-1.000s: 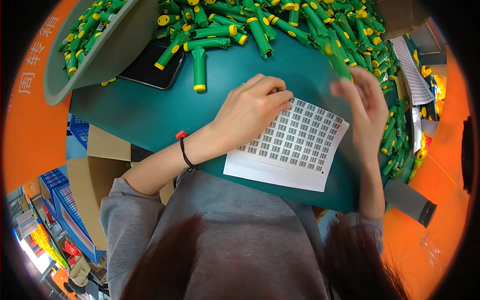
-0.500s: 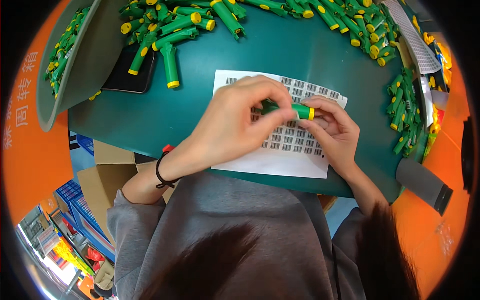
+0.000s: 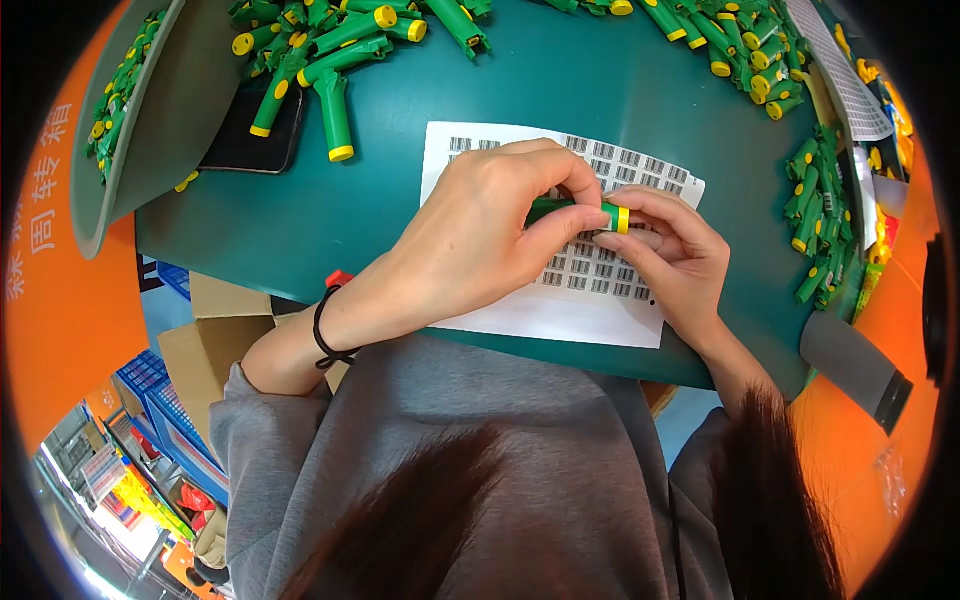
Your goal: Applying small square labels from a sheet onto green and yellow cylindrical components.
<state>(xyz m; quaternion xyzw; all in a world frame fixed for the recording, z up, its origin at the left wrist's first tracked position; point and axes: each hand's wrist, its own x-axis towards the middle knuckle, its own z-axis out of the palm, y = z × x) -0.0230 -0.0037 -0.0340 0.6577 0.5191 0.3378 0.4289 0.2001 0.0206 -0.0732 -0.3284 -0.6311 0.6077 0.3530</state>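
Observation:
A small green plastic tube with a yellow end (image 3: 622, 220) lies crosswise between my two hands, above the barcode label sheet (image 3: 600, 325). My left hand (image 3: 500, 215) is closed around the far-left part of it, thumb pressed on its side near the yellow end. Most of the tube is hidden behind those fingers. At the yellow end, my right hand (image 3: 685, 255) pinches with thumb and fingertips. Whether a label sits under my left thumb cannot be made out. The white sheet, with rows of black barcodes, lies flat on the green table (image 3: 400, 85).
Similar green tubes lie piled at the back left (image 3: 335, 45), the back right (image 3: 740, 45) and the right edge (image 3: 820, 215). A grey bin (image 3: 165, 110) holding more stands left, beside a black phone (image 3: 262, 135). A grey cylindrical object (image 3: 850, 365) lies right; a cardboard box (image 3: 195, 370) stands below left.
My left thumb and fingers, blurred before, have moved right and now press on the tube near its yellow end. My right hand keeps its hold there.

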